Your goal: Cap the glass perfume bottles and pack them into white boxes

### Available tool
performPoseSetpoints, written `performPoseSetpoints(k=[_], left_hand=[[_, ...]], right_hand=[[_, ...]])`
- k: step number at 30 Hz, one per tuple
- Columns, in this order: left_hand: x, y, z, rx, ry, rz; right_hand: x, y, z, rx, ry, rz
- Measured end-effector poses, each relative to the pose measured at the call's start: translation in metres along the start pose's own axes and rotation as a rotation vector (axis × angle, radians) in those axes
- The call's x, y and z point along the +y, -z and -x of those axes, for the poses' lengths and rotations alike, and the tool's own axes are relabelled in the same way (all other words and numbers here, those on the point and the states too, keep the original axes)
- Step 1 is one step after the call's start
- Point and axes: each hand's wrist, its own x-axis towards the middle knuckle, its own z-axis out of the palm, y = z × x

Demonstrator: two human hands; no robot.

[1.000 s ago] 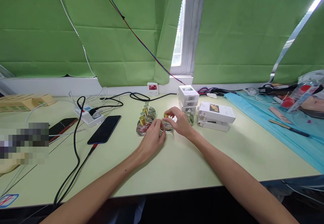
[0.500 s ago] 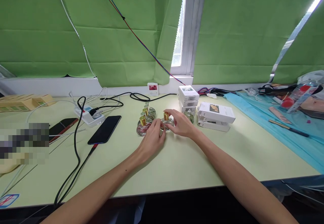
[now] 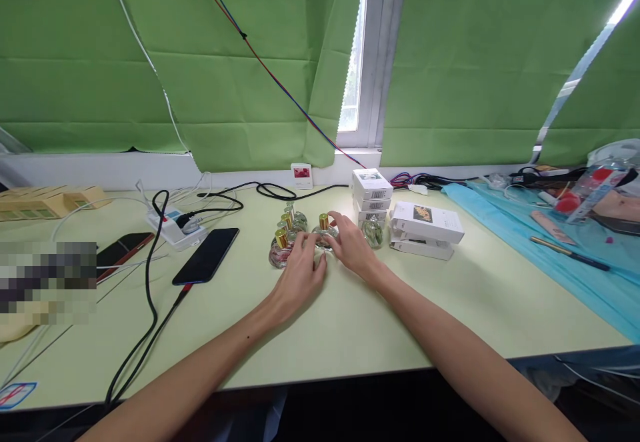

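A round glass bottle with a gold cap (image 3: 325, 234) stands on the table between my hands. My right hand (image 3: 351, 245) has its thumb and fingers around the right side of this bottle. My left hand (image 3: 301, 274) rests beside the row of gold-capped bottles (image 3: 281, 250), its fingertips near the row's front bottles and partly covering them. Whether it grips one is hidden. Another glass bottle (image 3: 373, 232) sits right of my right hand, in front of a stack of white boxes (image 3: 372, 192). More white boxes (image 3: 425, 223) lie to the right.
A black phone (image 3: 206, 257) and a power strip (image 3: 175, 229) with cables lie on the left. Blue plastic sheeting (image 3: 530, 229) with a pen (image 3: 570, 253) covers the right side. A small white box (image 3: 301, 176) stands at the back.
The bottle between my hands has shifted slightly back and left, and my right hand has moved left with it. My left hand has barely moved.
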Motion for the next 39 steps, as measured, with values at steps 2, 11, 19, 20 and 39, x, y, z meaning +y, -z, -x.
performPoseSetpoints(k=[2, 11, 19, 20, 39], left_hand=[[0.001, 0.000, 0.000, -0.015, -0.008, -0.016], [0.000, -0.002, 0.000, -0.062, -0.048, -0.031], [0.000, -0.003, -0.001, -0.095, -0.049, -0.036], [0.001, -0.002, -0.001, -0.102, -0.052, -0.041], [-0.003, -0.006, 0.000, -0.178, -0.073, -0.033]], right_hand=[[0.000, -0.003, -0.001, -0.004, -0.011, 0.004], [0.005, -0.013, -0.007, 0.016, 0.029, 0.146], [0.012, -0.020, -0.009, 0.065, 0.051, 0.313], [0.012, -0.021, -0.009, 0.063, 0.039, 0.323], [0.022, -0.033, -0.024, 0.023, -0.036, 0.255]])
